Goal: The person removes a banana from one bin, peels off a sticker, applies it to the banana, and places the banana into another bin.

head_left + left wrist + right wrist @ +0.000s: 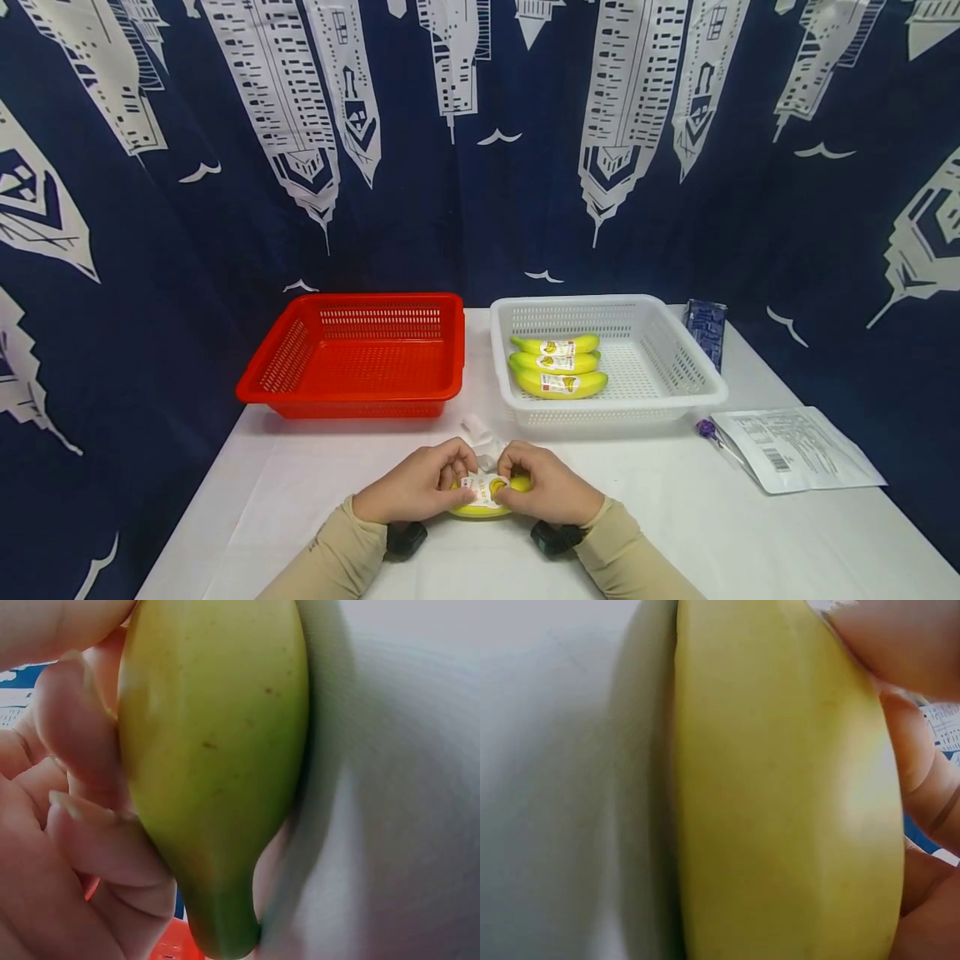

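Observation:
A yellow banana (480, 512) lies crosswise on the white table near its front, between the two hands. Across its upper side spreads a white label (483, 490) with a banana picture. My left hand (426, 483) holds the banana's left part, thumb at the label's left edge and fingers curled behind. From the other side my right hand (553, 483) grips it, its thumb at the label's right edge. The left wrist view shows a greenish banana tip (225, 915) beside curled fingers. Plain yellow peel (787, 787) fills the right wrist view, with the thumb and fingers along one side.
Just behind the hands lies a crumpled white sheet (482, 442). A red basket (348, 408) stands back left. The white basket (675, 400) at back right holds three labelled bananas (561, 383). Farther right are a purple lollipop (706, 428), a white pouch (806, 450) and a dark blue packet (706, 329).

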